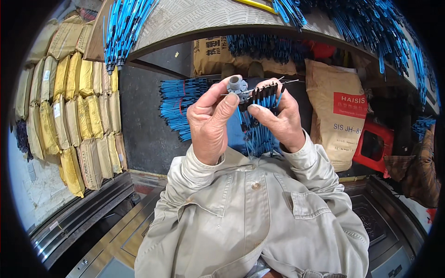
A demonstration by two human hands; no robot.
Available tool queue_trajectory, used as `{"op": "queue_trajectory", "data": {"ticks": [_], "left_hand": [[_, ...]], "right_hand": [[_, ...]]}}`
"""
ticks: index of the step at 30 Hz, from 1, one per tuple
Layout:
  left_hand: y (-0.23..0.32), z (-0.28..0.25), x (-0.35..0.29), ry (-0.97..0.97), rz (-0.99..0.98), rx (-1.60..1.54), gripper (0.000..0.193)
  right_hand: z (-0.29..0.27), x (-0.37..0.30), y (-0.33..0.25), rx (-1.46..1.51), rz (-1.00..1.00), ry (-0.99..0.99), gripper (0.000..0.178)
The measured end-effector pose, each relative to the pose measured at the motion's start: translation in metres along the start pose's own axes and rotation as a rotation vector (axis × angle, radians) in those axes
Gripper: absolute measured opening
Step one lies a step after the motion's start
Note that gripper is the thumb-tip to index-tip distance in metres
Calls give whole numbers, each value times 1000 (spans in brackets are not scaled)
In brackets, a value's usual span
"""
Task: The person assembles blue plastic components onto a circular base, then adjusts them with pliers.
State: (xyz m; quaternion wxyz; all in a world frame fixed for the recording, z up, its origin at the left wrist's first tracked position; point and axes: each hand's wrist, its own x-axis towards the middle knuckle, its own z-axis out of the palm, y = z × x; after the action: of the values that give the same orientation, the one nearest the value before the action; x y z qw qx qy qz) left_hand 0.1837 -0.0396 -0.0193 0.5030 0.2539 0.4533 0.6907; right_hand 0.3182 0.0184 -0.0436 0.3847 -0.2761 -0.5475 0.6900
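My left hand is closed around a grey threaded plastic fitting, pinching it between thumb and fingers with its threaded neck pointing up. Close beside it, my right hand grips a row of thin blue strips with black ends. The row's left end meets the fitting; whether it is joined to it I cannot tell. Thin pale rods stick out past the fingers of my right hand. Below, more blue-and-black strips lie over my lap. A bundle of similar strips with a red band sits to the left of my left hand.
A table with a textured top stands ahead, with bunches of blue strips hanging over its edge. At right are a tall paper sack and a red plastic stool. Packed sacks are stacked at far left.
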Motion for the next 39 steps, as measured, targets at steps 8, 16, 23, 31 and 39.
{"op": "queue_trajectory", "data": {"ticks": [8,16,23,31,39], "left_hand": [[2,-2,-6,-88,84,43,34],[3,-2,-8,-80,269,296,33],[0,-15,-8,-120,166,218,38],[5,-19,-5,-172,71,20,37],[14,-29,-1,-308,-88,-185,41]], "right_hand": [[-8,14,-4,264,71,-209,31],[-1,11,-11,110,-51,-172,27],[1,2,6,116,-43,-90,18],[-1,1,2,-143,-107,-121,14],[-12,27,-16,-127,25,-367,23]]}}
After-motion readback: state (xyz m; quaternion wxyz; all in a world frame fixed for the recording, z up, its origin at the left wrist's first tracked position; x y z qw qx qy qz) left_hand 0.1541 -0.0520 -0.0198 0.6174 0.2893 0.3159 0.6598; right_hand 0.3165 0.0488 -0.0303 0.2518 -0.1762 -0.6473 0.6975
